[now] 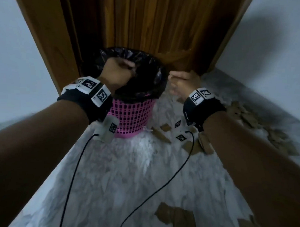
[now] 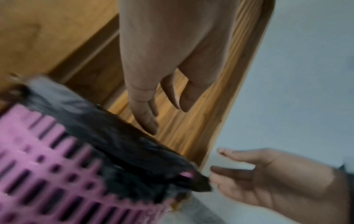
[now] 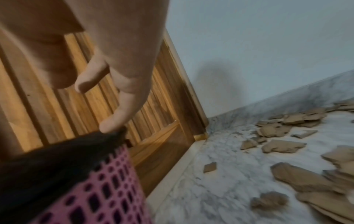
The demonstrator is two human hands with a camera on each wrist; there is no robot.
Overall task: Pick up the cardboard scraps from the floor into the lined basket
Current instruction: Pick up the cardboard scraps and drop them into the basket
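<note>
The pink basket (image 1: 133, 115) with a black liner (image 1: 147, 81) stands on the marble floor against the door. My left hand (image 1: 120, 69) hangs over its opening; the left wrist view shows that hand (image 2: 151, 97) with loose, extended fingers and nothing in them. My right hand (image 1: 181, 82) is just right of the rim, with its fingers spread and empty in the right wrist view (image 3: 114, 94). Several brown cardboard scraps (image 1: 176, 218) lie on the floor near me, and more scraps (image 3: 283, 147) lie along the right wall.
A wooden door (image 1: 151, 25) rises right behind the basket, with white walls on both sides. Two small black-and-white marker tags (image 1: 180, 137) lie on the floor among scraps beside the basket. Black cables (image 1: 75, 170) hang from both wrists.
</note>
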